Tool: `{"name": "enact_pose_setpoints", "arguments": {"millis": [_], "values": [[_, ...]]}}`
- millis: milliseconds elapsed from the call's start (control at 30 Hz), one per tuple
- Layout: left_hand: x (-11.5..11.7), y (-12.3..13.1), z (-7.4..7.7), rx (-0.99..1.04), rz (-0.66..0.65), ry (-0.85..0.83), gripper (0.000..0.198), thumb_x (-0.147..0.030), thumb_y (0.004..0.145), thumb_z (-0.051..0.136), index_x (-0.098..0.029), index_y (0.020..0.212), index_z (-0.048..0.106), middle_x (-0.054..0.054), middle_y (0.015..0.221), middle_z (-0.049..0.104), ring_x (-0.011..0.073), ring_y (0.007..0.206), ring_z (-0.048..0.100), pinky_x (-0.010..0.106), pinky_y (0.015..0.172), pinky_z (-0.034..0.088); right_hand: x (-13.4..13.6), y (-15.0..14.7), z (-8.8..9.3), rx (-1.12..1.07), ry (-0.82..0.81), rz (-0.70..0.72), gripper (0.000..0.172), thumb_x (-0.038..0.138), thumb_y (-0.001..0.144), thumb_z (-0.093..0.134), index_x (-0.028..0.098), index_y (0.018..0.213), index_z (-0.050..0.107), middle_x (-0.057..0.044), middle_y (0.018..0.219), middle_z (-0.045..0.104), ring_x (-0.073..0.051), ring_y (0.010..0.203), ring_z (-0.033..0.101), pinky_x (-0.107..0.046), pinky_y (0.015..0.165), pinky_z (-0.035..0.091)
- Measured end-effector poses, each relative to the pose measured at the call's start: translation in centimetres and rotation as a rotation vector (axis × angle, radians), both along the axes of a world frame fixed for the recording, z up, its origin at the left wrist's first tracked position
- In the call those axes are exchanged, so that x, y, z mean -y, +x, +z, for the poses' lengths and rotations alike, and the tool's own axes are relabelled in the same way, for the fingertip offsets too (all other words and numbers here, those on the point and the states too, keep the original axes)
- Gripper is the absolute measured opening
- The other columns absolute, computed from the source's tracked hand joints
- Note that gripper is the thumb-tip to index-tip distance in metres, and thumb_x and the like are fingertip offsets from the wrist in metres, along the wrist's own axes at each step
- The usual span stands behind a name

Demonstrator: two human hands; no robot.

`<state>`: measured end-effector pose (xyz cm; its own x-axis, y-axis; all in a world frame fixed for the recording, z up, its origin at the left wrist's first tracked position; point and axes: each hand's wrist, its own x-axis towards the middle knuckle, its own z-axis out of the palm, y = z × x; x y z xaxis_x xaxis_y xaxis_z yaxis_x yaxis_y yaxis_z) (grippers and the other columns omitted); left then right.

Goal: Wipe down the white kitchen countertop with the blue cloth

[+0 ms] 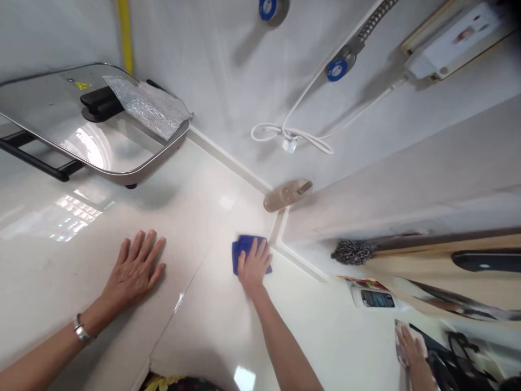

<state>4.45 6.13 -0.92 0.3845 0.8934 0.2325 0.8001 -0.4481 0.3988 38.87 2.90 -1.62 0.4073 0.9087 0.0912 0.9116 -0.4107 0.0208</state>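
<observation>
My left hand [134, 269] rests flat on the glossy pale countertop [191, 228], fingers stretched out, with nothing in it; a metal bracelet [81, 329] circles that wrist. Under my right hand [254, 266] is a folded blue cloth [241, 247], pressed against the counter close to the back corner. Just beyond the cloth, a brownish translucent bottle [285, 196] stands near where the walls meet. Left of it, an appliance with a glass lid [122, 155] sits on the counter, and a silvery mesh cloth [152, 108] lies across its black handle [101, 103].
Another person's hand [412, 347] presses a pale cloth [401, 353] at the lower right. Nearby are a white device with a screen [376, 298], a dark scrubber [352, 252] and a knife [484, 260]. White cable [268, 130] loops in front of the wall, below blue-capped valves [337, 69].
</observation>
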Motion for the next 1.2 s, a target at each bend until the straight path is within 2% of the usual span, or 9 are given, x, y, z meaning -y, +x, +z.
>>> {"name": "enact_pose_setpoints", "arguments": {"millis": [167,333,567,667,767,967,1067,1200], "values": [[-0.1,0.0,-0.3,-0.025,0.013,0.018,0.077,-0.04,0.096,0.039,-0.04,0.161,-0.002,-0.001,0.172,0.006,0.0325,0.157,0.008,0.062,0.126,0.012,-7.1,-0.1,0.9,0.004,-0.004,0.137,0.068,0.042,0.099,0.03,0.01,0.158,0.026,-0.022,0.166,0.018,-0.042,0.152,0.014,-0.068,0.118,0.019],[-0.3,-0.3,-0.4,-0.051,0.017,0.021,0.076,-0.045,0.096,0.04,-0.038,0.162,0.002,0.001,0.171,0.011,0.0343,0.156,0.014,0.062,0.125,0.014,-13.2,1.3,0.8,0.01,0.031,0.126,0.068,0.044,0.099,0.026,0.009,0.157,0.026,-0.023,0.165,0.021,-0.042,0.151,0.019,-0.067,0.118,0.021],[-0.3,-0.7,-0.8,-0.093,0.013,0.027,0.082,-0.057,0.093,0.047,-0.037,0.162,0.007,0.002,0.17,0.017,0.0331,0.155,0.019,0.054,0.128,0.008,-19.8,2.4,0.3,-0.009,0.053,0.162,0.068,0.045,0.099,0.028,0.011,0.157,0.027,-0.022,0.165,0.022,-0.041,0.15,0.02,-0.067,0.117,0.023],[-0.3,-0.8,-0.8,-0.112,0.011,0.053,0.081,-0.056,0.093,0.048,-0.035,0.162,0.01,0.004,0.169,0.02,0.0319,0.155,0.019,0.052,0.128,0.008,-21.2,1.4,0.2,-0.03,0.061,0.122,0.068,0.043,0.098,0.028,0.009,0.157,0.028,-0.024,0.164,0.023,-0.043,0.149,0.021,-0.068,0.115,0.024],[-0.2,-0.9,-0.7,-0.113,0.011,0.087,0.08,-0.054,0.094,0.049,-0.032,0.162,0.013,0.006,0.168,0.023,0.0313,0.155,0.019,0.052,0.127,0.01,-20.4,-0.6,0.3,-0.034,0.09,0.124,0.067,0.042,0.099,0.027,0.008,0.156,0.028,-0.027,0.163,0.023,-0.045,0.148,0.023,-0.072,0.112,0.025],[-0.2,-1.0,-1.0,-0.094,0.015,0.146,0.074,-0.047,0.095,0.047,-0.03,0.161,0.02,0.007,0.167,0.026,0.0294,0.155,0.02,0.052,0.127,0.013,-14.4,-4.0,0.8,-0.031,0.047,0.227,0.068,0.044,0.098,0.031,0.011,0.158,0.027,-0.023,0.165,0.02,-0.042,0.151,0.021,-0.067,0.116,0.023],[-0.4,-1.1,-1.5,-0.116,0.007,0.184,0.07,-0.042,0.095,0.045,-0.027,0.161,0.025,0.009,0.166,0.027,0.0303,0.155,0.02,0.055,0.125,0.017,-11.5,-3.7,0.9,-0.039,0.045,0.212,0.067,0.044,0.099,0.031,0.011,0.157,0.028,-0.022,0.165,0.021,-0.041,0.152,0.02,-0.065,0.117,0.021],[-0.6,-1.2,-2.1,-0.138,0.005,0.233,0.067,-0.042,0.095,0.045,-0.023,0.158,0.033,0.012,0.164,0.032,0.0328,0.154,0.023,0.058,0.123,0.021,-8.6,-1.8,0.7,-0.056,0.078,0.092,0.068,0.044,0.099,0.027,0.009,0.156,0.03,-0.025,0.164,0.023,-0.039,0.151,0.021,-0.066,0.118,0.018]]}}
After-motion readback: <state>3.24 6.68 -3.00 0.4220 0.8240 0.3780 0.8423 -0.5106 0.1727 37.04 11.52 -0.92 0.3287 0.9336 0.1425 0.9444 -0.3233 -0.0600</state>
